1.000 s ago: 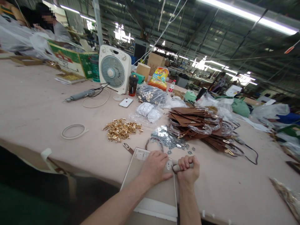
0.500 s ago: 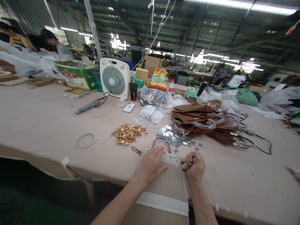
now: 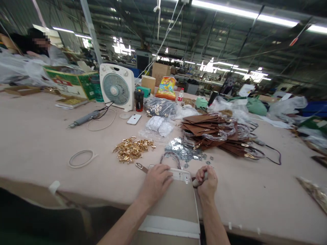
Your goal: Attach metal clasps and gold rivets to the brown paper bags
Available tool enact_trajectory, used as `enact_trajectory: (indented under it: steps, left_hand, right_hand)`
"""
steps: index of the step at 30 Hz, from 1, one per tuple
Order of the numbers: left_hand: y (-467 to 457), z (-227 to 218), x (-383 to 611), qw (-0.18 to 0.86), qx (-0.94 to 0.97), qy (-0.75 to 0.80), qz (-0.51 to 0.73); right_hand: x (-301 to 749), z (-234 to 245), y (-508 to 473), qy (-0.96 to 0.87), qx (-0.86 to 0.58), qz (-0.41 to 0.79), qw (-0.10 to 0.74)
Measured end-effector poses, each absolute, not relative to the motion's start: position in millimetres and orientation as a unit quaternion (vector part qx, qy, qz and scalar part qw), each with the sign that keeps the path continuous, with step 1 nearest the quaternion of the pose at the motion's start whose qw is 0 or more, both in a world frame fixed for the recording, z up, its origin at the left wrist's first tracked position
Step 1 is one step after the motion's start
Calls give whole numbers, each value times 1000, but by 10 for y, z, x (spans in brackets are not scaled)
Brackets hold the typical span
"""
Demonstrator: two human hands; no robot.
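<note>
A beige bag panel [image 3: 176, 200] with a white-edged top and a pale band across it lies over the table's front edge. A wrapped bag handle [image 3: 170, 154] arches from its far end, and a brown strap with a gold buckle [image 3: 140, 166] sticks out at its left. My left hand [image 3: 156, 182] rests flat on the panel's upper left, fingers stretched out. Beside the panel's right edge, my right hand [image 3: 208, 182] is closed around a pale, rounded handle [image 3: 196, 183]; the rest of that tool is hidden.
Behind the panel lie gold metal fittings [image 3: 133, 149] and small silver plates [image 3: 181, 149]. Brown bag pieces [image 3: 217, 132] are piled at right. A tape roll [image 3: 81, 159], an electric screwdriver [image 3: 84, 119], a phone [image 3: 134, 119] and a fan [image 3: 117, 86] stand or lie leftward. People sit far left.
The view has turned slightly right, so the scene shifts left. My left thumb has drawn closer to its fingers on the panel. My right hand keeps its grip beside the panel.
</note>
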State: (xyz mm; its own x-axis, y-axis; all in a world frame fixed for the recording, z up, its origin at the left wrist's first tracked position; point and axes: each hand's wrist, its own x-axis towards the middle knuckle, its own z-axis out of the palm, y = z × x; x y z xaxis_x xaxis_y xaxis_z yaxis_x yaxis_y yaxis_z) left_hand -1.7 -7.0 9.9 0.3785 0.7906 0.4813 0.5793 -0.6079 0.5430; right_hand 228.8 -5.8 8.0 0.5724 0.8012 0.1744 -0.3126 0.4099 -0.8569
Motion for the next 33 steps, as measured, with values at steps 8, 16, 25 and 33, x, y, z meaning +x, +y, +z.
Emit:
enact_trajectory:
  steps: [8,16,25,33]
  left_hand:
    - [-39,31,-46,92,831,416,358]
    - [-70,72,-59,102,835,418,342]
    - [-68,52,-43,119,829,428,340]
    - [-77,49,-41,127,819,439,347]
  right_hand:
    - [2514,55,-47,-219,-507,202,809]
    - [3260,-133,-120,-251,-641,177,703]
    - [3278,19,-54,-618,-644,-43,449]
    - [2806,38,463,-779,-527,195,277]
